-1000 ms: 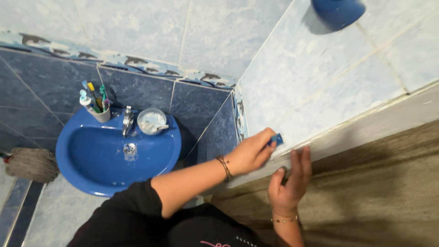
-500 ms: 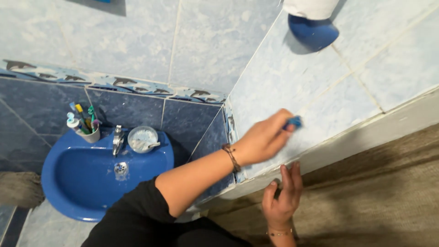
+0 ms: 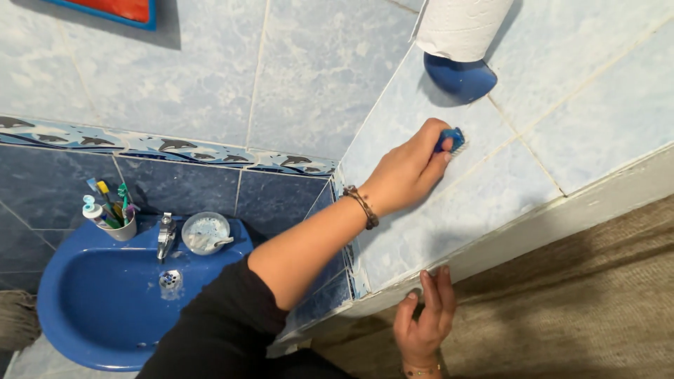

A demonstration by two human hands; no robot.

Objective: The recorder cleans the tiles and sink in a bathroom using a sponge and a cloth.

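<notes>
Tiled wall (image 3: pixel 456 203): left hand (image 3: pixel 407 172) clamped on blue brush (image 3: pixel 451 140); right hand (image 3: pixel 423 323) spread flat, fingers apart.

A blue sink (image 3: pixel 84 309) carries a cup of toothbrushes (image 3: pixel 116 223), a chrome tap (image 3: pixel 166 235) and a small bowl (image 3: pixel 205 232)

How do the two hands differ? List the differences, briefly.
1. The left hand is closed around a blue brush; the right hand holds nothing, its fingers extended.
2. The left hand is high on the tiled wall, below the paper roll; the right hand rests low, on the white ledge.
Both wear a bracelet at the wrist.
</notes>
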